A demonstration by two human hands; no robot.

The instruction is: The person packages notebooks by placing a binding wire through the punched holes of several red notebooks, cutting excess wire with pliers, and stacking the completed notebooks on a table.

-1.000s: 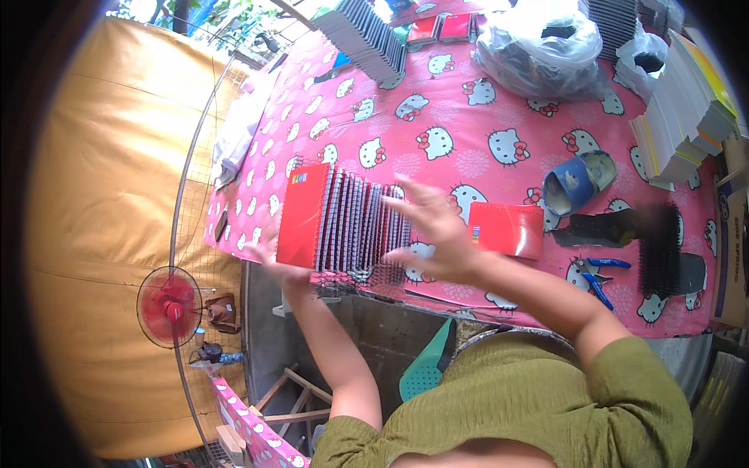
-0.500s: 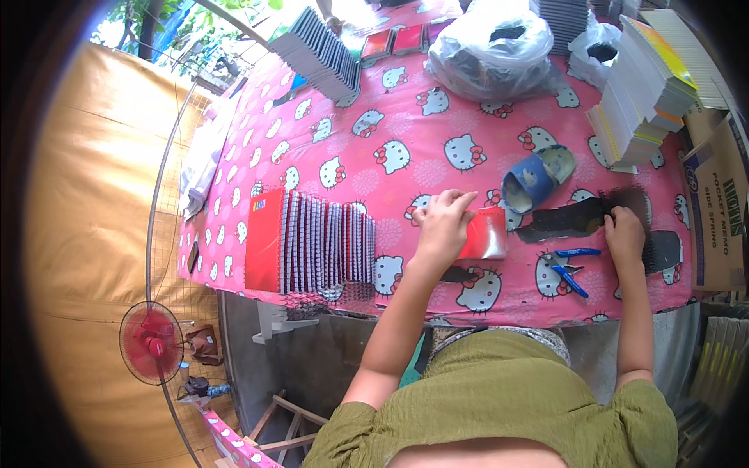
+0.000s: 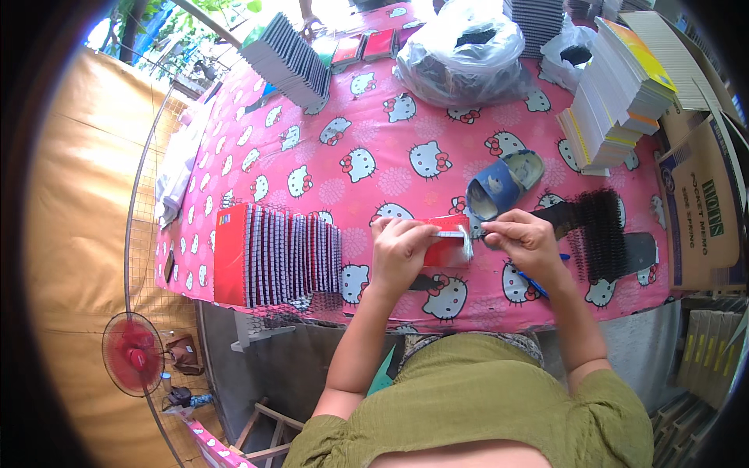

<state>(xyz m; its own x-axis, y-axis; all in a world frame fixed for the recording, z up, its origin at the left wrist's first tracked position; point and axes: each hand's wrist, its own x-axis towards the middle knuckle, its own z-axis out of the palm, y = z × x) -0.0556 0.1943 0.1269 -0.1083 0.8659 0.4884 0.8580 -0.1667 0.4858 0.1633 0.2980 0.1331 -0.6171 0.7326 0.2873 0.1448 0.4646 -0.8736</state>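
1. A brown cardboard carton (image 3: pixel 706 199) stands open at the right edge of the worktop (image 3: pixel 390 148), with dark green lettering and a blue band on its side.
2. A large clear plastic bag (image 3: pixel 462 54), crumpled and holding dark goods, sits at the far middle of the worktop.
3. A smaller white plastic bag (image 3: pixel 572 54) lies just to its right, beside a tall stack of booklets.
4. A white label sits on the front red cover of the notebook row (image 3: pixel 226 221).
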